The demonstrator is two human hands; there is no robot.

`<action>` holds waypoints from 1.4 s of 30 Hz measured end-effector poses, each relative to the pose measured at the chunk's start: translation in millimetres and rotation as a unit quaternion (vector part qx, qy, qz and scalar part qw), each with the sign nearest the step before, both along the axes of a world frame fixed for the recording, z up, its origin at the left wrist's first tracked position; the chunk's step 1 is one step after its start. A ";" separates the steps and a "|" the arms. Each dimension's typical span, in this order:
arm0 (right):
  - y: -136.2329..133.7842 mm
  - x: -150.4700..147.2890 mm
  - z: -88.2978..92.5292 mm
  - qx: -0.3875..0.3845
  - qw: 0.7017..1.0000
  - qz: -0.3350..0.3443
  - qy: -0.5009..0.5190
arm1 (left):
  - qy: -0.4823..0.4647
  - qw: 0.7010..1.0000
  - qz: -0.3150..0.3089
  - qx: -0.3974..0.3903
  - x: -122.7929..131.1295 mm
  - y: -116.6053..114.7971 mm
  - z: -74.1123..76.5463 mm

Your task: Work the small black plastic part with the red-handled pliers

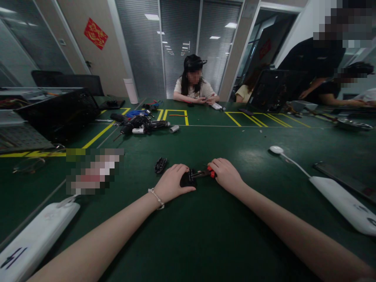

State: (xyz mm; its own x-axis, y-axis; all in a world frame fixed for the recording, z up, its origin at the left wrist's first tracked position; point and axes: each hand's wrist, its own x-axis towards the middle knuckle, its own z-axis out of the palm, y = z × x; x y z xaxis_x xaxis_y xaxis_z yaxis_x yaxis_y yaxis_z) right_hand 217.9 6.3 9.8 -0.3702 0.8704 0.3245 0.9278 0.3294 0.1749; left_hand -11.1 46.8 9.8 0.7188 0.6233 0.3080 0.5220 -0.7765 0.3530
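Observation:
On the green table, my left hand grips a small black plastic part between thumb and fingers. My right hand is closed around the red handles of a pair of pliers. The pliers' jaws point left and meet the black part; whether they pinch a piece of it is too small to tell. Just left of my left hand lies another black piece with a ridged inside, apart from both hands.
Several tools, among them a black power drill, lie heaped farther back. White power banks with cables flank my arms. A black computer case stands at left, eyeglasses near it. Across the table sits a person; others are at right.

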 end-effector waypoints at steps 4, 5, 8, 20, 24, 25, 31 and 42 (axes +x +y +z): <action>-1.4 -5.2 2.2 0.001 1.000 -0.004 0.000 | -0.001 1.000 0.000 0.000 0.3 -0.7 -0.4; -1.8 -6.2 3.0 0.001 1.000 -0.004 -0.003 | 0.000 1.000 0.000 0.000 0.4 -0.9 -0.3; -2.5 -8.0 4.7 0.000 1.000 -0.011 -0.012 | -0.001 1.000 -0.001 -0.003 0.4 -1.2 0.2; -5.4 -11.8 10.5 -0.018 0.999 -0.034 -0.037 | -0.002 1.000 -0.001 0.014 1.1 -1.5 0.0; -5.9 -11.5 10.0 -0.018 0.998 -0.036 -0.039 | -0.002 1.000 0.001 0.011 1.6 -1.8 -0.7; -6.0 -11.3 9.8 -0.018 0.998 -0.036 -0.040 | -0.002 1.000 0.003 0.009 1.8 -1.9 -0.8; -6.1 -11.3 10.2 -0.013 0.998 -0.031 -0.044 | -0.011 1.000 0.005 0.007 2.4 -1.8 -0.7; -5.3 -10.3 6.7 -0.015 0.998 -0.037 -0.045 | -0.012 1.000 0.002 0.000 2.0 -2.4 1.3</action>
State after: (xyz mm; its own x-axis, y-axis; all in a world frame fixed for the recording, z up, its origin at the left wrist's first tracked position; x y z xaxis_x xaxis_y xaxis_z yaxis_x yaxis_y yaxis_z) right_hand 207.6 1.0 16.4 -0.3302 0.9056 0.2660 0.9312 0.2665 0.2488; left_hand -9.1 44.3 11.1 0.7080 0.6268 0.3254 0.5170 -0.7739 0.3657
